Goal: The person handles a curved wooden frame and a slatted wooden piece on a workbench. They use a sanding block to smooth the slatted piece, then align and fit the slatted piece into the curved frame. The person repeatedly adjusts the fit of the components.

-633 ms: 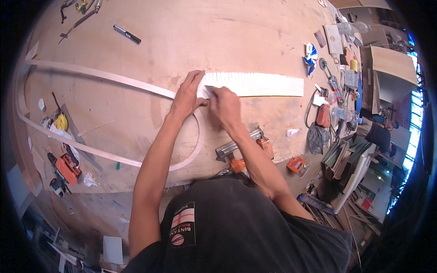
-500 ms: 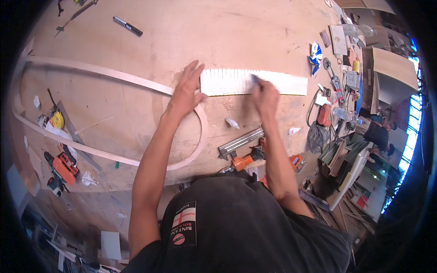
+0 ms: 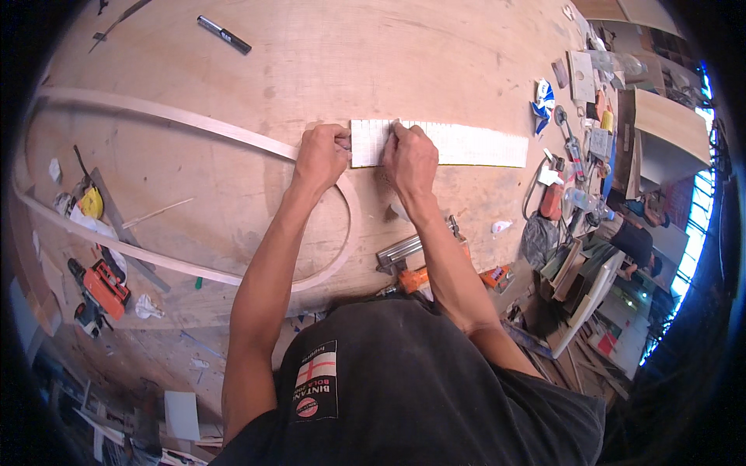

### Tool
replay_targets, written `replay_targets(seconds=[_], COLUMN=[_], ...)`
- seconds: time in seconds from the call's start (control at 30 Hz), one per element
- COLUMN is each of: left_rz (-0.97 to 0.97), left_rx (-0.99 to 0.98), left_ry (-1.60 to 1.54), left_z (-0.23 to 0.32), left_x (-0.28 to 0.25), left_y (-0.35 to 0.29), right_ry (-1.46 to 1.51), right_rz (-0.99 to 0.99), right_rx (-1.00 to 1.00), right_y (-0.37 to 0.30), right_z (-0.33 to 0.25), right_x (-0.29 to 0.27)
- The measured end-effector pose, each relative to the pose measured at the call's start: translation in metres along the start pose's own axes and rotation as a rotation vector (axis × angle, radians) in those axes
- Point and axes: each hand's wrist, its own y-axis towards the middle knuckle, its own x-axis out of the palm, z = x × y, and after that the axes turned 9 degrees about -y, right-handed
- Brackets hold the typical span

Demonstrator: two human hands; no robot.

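A long white strip [image 3: 474, 147] scored with many fine crosswise lines lies flat on the wooden workbench [image 3: 311, 62]. Over its left part, my right hand [image 3: 412, 159] is closed in a pinch, fingertips near the strip's far edge; what it pinches is hidden. My left hand [image 3: 322, 159] has curled fingers beside the strip's left end; whatever they may hold cannot be made out. Under and left of my left wrist runs a pale bent wooden band [image 3: 194, 120], curving into a loop at its right end. A small white bottle [image 3: 399, 211] is partly covered by my right forearm.
An orange nail gun [image 3: 412, 278] lies near my body. At left are an orange power tool [image 3: 105, 287] and a metal straightedge [image 3: 113, 206]. A black marker [image 3: 224, 34] rests at the far side. Tools and bottles crowd the right edge; people [image 3: 641, 237] are beyond.
My right hand has moved left along the white strip. My left hand's fingers, spread before, have curled in, and the strip's left end sits slightly farther right in view.
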Motion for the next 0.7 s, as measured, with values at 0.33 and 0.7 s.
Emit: replay_targets(seconds=[0.33, 0.7], left_rz=[-0.054, -0.199], left_rx=[-0.143, 0.347], left_ry=[-0.177, 0.355], left_z=[-0.002, 0.019], left_x=[-0.047, -0.018], left_y=[0.011, -0.009], right_ry=[0.359, -0.163], right_rz=[-0.109, -0.023], right_rx=[0.018, 0.294], right_y=[-0.014, -0.015], right_z=[-0.034, 0.139], right_x=[-0.02, -0.045])
